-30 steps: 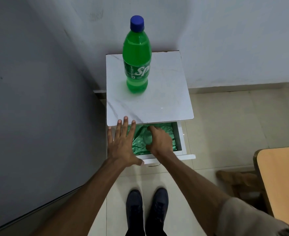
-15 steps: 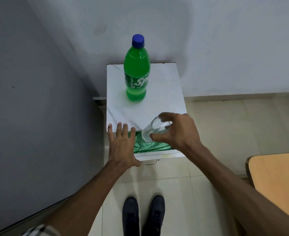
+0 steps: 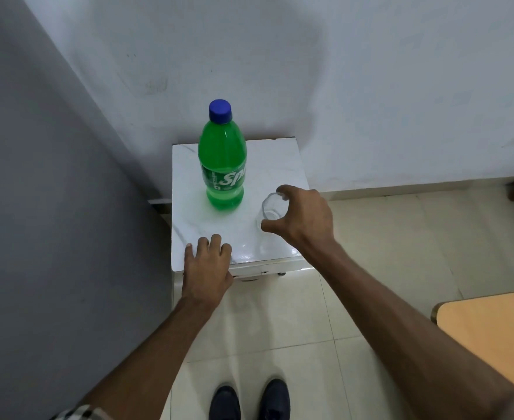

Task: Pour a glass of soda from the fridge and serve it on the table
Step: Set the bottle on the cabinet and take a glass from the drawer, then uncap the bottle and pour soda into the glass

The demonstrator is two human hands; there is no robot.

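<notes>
Glass [image 3: 272, 207] stands upright on the white cabinet top [image 3: 283, 165], right of the green bottle [image 3: 223, 165] — label reading "Sp…" — with the right hand [image 3: 302, 216] curled around it, seemingly touching, while the left hand [image 3: 208, 265] presses the cabinet's front edge, holding nothing.

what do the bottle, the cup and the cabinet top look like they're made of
Bottle: looks like glossy green see-through plastic, with a blue screw cap and printed label.
Cup: clear and colourless, the top shows through it; glass or hard plastic, cannot tell which.
Cabinet top: white with faint grey veins and shiny reflections, so polished marble or a marble-look laminate.
</notes>
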